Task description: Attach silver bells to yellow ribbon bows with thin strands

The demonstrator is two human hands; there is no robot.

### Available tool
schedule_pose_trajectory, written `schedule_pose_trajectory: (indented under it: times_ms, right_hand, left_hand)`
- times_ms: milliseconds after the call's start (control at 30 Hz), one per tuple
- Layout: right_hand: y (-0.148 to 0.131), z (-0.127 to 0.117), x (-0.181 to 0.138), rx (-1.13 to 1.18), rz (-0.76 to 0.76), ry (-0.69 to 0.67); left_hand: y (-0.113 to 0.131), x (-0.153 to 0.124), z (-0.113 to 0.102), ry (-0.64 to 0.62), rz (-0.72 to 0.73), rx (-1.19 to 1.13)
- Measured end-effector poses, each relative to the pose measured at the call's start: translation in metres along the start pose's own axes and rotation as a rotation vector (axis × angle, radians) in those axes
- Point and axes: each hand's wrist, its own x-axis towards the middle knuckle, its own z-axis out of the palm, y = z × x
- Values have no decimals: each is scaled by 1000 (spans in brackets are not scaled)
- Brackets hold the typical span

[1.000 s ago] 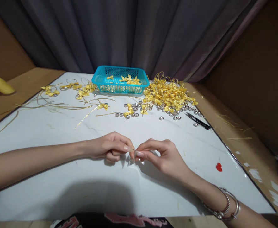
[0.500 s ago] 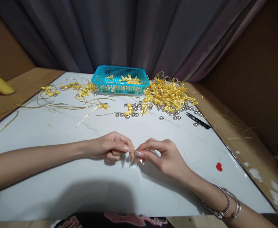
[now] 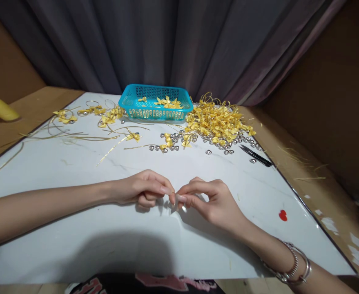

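Note:
My left hand and my right hand meet fingertip to fingertip low over the white table, near its middle. Both are closed in a pinch on something tiny between the fingertips; I cannot make out what it is. A small silvery glint shows just under my right fingers. Silver bangles circle my right wrist. Beyond the hands lie several small silver beads and a pile of yellow ribbon bows.
A turquoise basket with a few yellow bows stands at the back. Thin gold strips and more bows spread to the back left. Black scissors lie at the right edge. A red spot marks the table's right side.
The fingertips of both hands have shifted very slightly to the right and closed a little tighter together. Nothing else on the table has moved.

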Motion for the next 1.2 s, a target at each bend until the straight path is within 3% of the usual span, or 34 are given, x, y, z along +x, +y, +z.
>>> schedule_pose_trajectory:
  times_ms: [1200]
  right_hand:
    - [1, 0, -2, -93, -39, 12]
  left_hand:
    - [0, 1, 1, 40, -4, 38]
